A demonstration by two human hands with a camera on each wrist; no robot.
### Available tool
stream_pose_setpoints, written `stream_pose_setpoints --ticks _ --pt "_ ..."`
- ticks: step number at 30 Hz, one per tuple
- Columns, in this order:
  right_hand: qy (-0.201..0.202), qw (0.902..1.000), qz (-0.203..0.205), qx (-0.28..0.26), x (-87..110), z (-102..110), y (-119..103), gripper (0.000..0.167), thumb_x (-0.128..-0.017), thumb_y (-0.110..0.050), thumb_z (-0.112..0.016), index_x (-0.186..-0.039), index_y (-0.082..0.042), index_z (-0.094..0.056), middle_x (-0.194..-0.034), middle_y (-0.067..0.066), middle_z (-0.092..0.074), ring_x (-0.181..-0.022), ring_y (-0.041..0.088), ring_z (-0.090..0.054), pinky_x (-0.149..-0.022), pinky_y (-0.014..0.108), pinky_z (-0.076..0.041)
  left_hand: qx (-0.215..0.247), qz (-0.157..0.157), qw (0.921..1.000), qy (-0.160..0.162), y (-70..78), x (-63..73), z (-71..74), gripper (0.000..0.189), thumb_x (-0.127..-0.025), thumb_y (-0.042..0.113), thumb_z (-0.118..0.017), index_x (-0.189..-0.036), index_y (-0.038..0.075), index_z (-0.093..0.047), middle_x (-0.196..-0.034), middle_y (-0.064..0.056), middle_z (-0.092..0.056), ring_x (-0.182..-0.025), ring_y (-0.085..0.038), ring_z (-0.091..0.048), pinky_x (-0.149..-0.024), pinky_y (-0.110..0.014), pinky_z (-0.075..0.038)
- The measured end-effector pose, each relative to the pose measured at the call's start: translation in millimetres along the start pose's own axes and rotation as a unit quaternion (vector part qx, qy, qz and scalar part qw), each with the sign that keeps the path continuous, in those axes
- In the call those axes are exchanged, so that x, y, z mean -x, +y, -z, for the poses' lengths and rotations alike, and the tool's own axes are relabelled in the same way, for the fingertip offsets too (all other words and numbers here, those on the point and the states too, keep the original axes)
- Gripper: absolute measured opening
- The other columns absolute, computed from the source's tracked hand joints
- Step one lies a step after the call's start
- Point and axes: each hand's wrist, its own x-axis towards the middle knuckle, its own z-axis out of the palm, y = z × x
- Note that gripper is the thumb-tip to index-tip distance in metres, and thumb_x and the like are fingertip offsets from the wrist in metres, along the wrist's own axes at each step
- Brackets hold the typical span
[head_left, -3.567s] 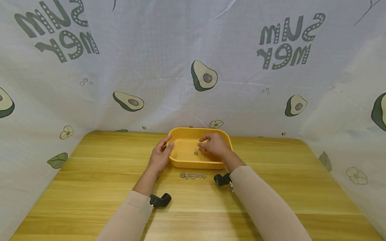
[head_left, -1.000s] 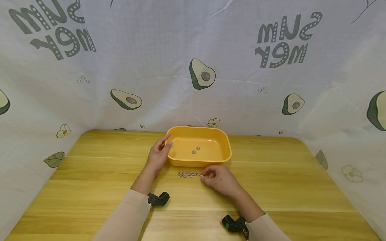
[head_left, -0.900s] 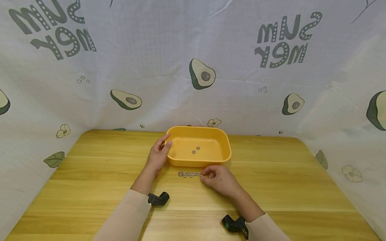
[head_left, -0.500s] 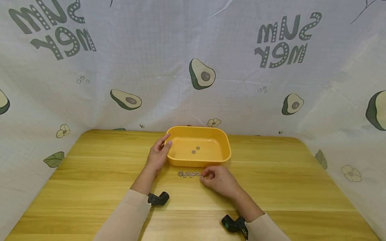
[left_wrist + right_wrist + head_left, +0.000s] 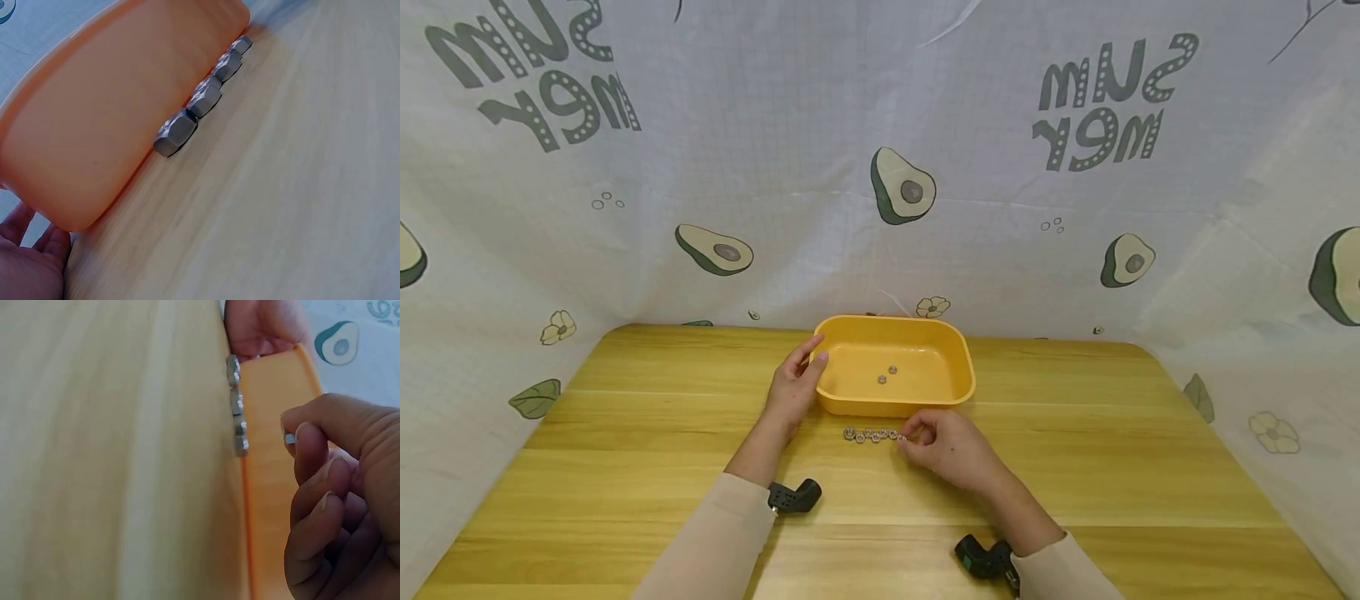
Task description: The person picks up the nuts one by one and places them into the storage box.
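My right hand [image 5: 953, 448] pinches a small metal hex nut [image 5: 289, 438] between thumb and index finger, its other fingers curled beneath. In the right wrist view that nut appears raised off the table, just past the right end of a row of several nuts [image 5: 876, 437]. This row runs along the front of a yellow plastic bin [image 5: 895, 408]; its left-end nut [image 5: 175, 133] looks larger than the others. My left hand [image 5: 793, 387] rests against the bin's left end, fingers extended along the outside wall. Two more nuts [image 5: 887, 374] lie on the bin floor.
The wooden table [image 5: 685, 467] extends to both sides and in front of the bin. Behind it hangs a patterned cloth [image 5: 805, 150] with avocado prints. Each wrist wears a black camera mount [image 5: 795, 497].
From inside the bin, my right hand has come forward to the right end of the row and holds a nut there. Over the last second it shifts only slightly. My left hand stays put.
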Motion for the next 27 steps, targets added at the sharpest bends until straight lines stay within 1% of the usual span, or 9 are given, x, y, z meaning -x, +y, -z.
stream_pose_setpoints --ticks 4,8,12,15,20,24,27 --pt "0.001 1.0000 0.006 0.003 2.9 4 -8 0.008 -0.088 -0.018 -0.080 -0.091 -0.016 -0.072 -0.067 -0.001 -0.058 -0.056 0.012 -0.049 -0.048 0.021 -0.038 0.002 -0.002 1.0000 0.000 -1.5 -0.4 0.5 0.046 -0.106 0.030 -0.056 -0.151 0.023 -0.051 -0.164 -0.007 -0.037 -0.145 -0.031 -0.045 -0.117 -0.048 -0.043" --pt "0.011 0.9997 0.019 0.007 4.7 9 -14 0.007 -0.088 -0.018 -0.079 -0.092 -0.016 -0.073 -0.067 -0.002 -0.059 -0.057 0.012 -0.050 -0.049 0.021 -0.039 0.003 -0.003 1.0000 0.000 -2.2 -1.3 0.8 0.046 -0.106 0.030 -0.056 -0.151 0.023 -0.051 -0.164 -0.007 -0.038 -0.144 -0.031 -0.045 -0.117 -0.048 -0.043" --pt "0.029 0.9989 0.036 0.003 2.4 17 -19 0.008 -0.088 -0.019 -0.080 -0.094 -0.015 -0.074 -0.067 -0.002 -0.060 -0.058 0.013 -0.051 -0.050 0.021 -0.040 0.002 -0.002 1.0000 0.001 -1.6 -1.3 0.5 0.046 -0.106 0.030 -0.056 -0.151 0.023 -0.051 -0.164 -0.006 -0.038 -0.143 -0.031 -0.046 -0.116 -0.048 -0.044" --pt "0.041 0.9982 0.043 0.003 -3.0 23 -22 0.009 -0.088 -0.019 -0.080 -0.095 -0.016 -0.075 -0.067 -0.002 -0.060 -0.057 0.014 -0.050 -0.050 0.021 -0.039 0.002 -0.001 1.0000 0.001 -0.9 -1.0 0.0 0.046 -0.106 0.031 -0.057 -0.151 0.023 -0.051 -0.164 -0.006 -0.037 -0.145 -0.031 -0.044 -0.117 -0.048 -0.043" --pt "0.047 0.9979 0.045 0.003 -21.3 37 -29 0.010 -0.091 -0.024 -0.078 -0.097 -0.016 -0.075 -0.068 0.001 -0.061 -0.057 0.017 -0.048 -0.049 0.025 -0.037 0.005 -0.001 1.0000 -0.001 0.2 -0.7 -0.7 0.046 -0.106 0.031 -0.056 -0.151 0.023 -0.051 -0.165 -0.006 -0.036 -0.145 -0.031 -0.043 -0.117 -0.048 -0.043" --pt "0.044 0.9981 0.044 0.002 -42.6 45 -33 0.015 -0.092 -0.026 -0.076 -0.100 -0.014 -0.074 -0.069 0.002 -0.062 -0.056 0.017 -0.045 -0.048 0.026 -0.036 0.006 -0.002 1.0000 0.000 0.6 -1.0 -0.5 0.046 -0.106 0.030 -0.056 -0.151 0.023 -0.051 -0.163 -0.007 -0.038 -0.142 -0.030 -0.046 -0.116 -0.048 -0.044" --pt "0.041 0.9981 0.044 -0.007 -59.6 48 -35 0.016 -0.093 -0.027 -0.075 -0.102 -0.014 -0.073 -0.071 0.005 -0.063 -0.053 0.017 -0.042 -0.046 0.025 -0.033 0.007 -0.001 1.0000 0.002 0.7 -1.4 0.0 0.045 -0.106 0.029 -0.056 -0.151 0.023 -0.051 -0.162 -0.007 -0.039 -0.141 -0.030 -0.047 -0.116 -0.048 -0.044"
